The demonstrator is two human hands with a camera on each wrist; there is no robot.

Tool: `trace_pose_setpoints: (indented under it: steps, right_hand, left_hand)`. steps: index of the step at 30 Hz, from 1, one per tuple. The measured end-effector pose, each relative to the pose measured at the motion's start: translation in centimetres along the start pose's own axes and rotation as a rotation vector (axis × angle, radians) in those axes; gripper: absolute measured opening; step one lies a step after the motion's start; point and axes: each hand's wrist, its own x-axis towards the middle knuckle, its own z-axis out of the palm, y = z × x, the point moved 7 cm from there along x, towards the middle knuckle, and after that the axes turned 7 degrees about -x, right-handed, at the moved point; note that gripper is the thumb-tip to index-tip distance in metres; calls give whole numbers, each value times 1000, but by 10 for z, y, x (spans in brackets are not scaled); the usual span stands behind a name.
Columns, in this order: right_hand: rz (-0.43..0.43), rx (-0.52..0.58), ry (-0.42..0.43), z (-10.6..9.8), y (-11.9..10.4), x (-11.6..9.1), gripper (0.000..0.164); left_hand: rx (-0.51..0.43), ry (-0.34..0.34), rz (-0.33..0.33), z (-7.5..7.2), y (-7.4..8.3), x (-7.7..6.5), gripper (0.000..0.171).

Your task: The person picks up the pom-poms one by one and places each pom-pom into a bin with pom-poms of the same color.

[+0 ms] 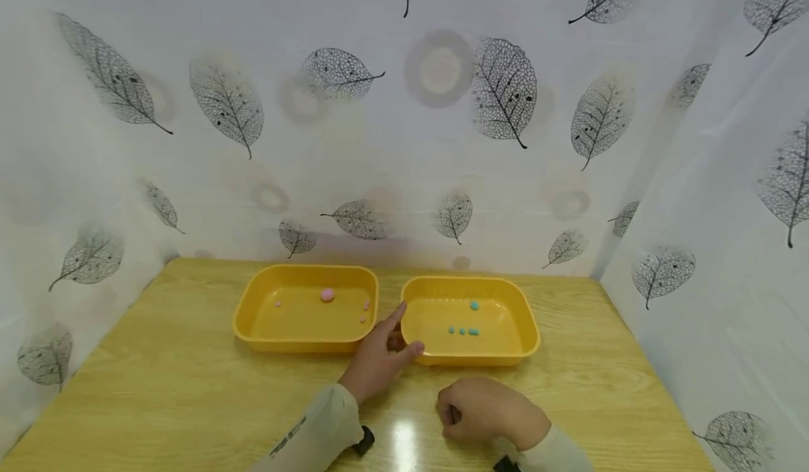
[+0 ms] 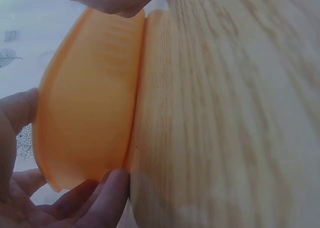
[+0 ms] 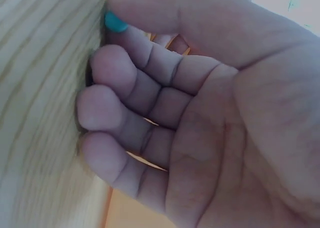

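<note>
My left hand (image 1: 377,361) grips the left end of the right yellow tray (image 1: 470,360), its thumb at the front corner and the other fingers along the side. In the left wrist view, those fingers wrap around the end of the tray (image 2: 95,98). Several teal balls (image 1: 475,305) lie inside this tray. Just in front of it, low on the wooden table, is my right hand (image 1: 489,410). Its thumb and index finger pinch a small teal ball (image 3: 115,22) at the table surface, while the other fingers curl inward. The head view hides that ball.
Left of the gripped tray stands a second yellow tray (image 1: 303,346), holding one larger pink ball (image 1: 326,294) and several tiny pink ones. Both trays sit toward the back of the wooden table (image 1: 177,388). A white leaf-print curtain (image 1: 404,163) borders the table behind and at the sides.
</note>
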Motion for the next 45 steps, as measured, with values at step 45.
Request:
trace_pose_setpoints:
  steps: [45]
  right_hand:
    - [196,-141,948,-77,42,-33,19]
  left_hand:
    - [-22,8,15,1,-1,1,84]
